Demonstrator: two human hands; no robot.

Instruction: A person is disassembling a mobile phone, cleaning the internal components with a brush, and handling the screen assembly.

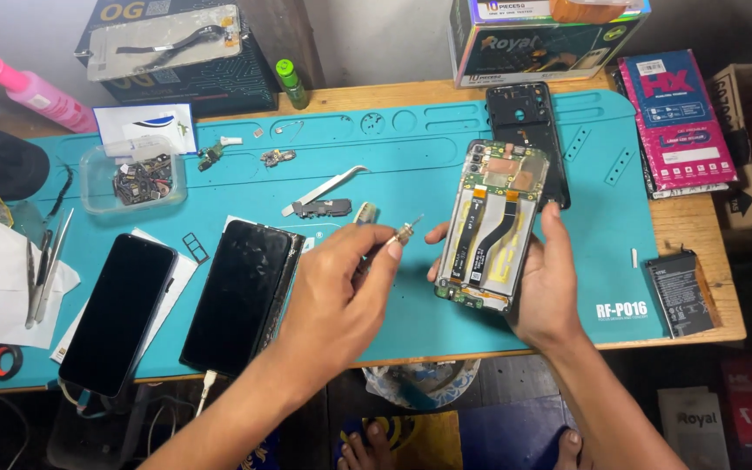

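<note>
My right hand (543, 287) grips the opened phone (492, 226) by its edges, circuit side up, tilted above the teal mat (393, 174) — fingers wrapped round it. My left hand (341, 296) pinches a small screwdriver (393, 237), tip pointing toward the phone but apart from it. Two dark phones (184, 300) lie left on the mat — a battery (679, 294) far right.

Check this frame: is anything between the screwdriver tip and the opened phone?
Nothing visible. The left hand holds the screwdriver, tip toward the opened phone gripped by the right hand; only bare teal mat shows in the gap.
</note>
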